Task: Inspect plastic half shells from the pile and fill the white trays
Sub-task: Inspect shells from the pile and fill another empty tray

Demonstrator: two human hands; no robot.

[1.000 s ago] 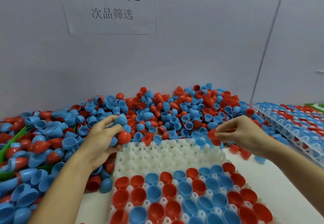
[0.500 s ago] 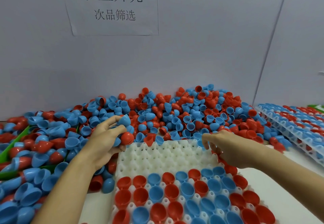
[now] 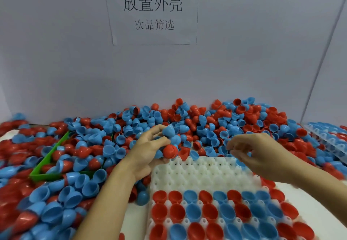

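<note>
While the pile of half shells [image 3: 206,125] banks against the wall beyond both your hands, it spills right down to the far edge of the white tray [image 3: 202,172], leaving no gap there. That tray lies just under and nearer than your hands: its far rows are bare sockets, its near rows filled with red and blue shells. Further filled trays [image 3: 330,138] sit stacked off to the right of your right hand, their edge touching the pile. A green bin [image 3: 47,164] lies half buried to the left of your left hand. Your left hand [image 3: 148,151] clasps several shells at the tray's far left corner, a red half shell [image 3: 170,151] and a blue half shell [image 3: 170,131] showing at the fingertips. Your right hand [image 3: 262,151] hovers over the tray's far right edge, fingers curled; blur hides whether it holds anything.
</note>
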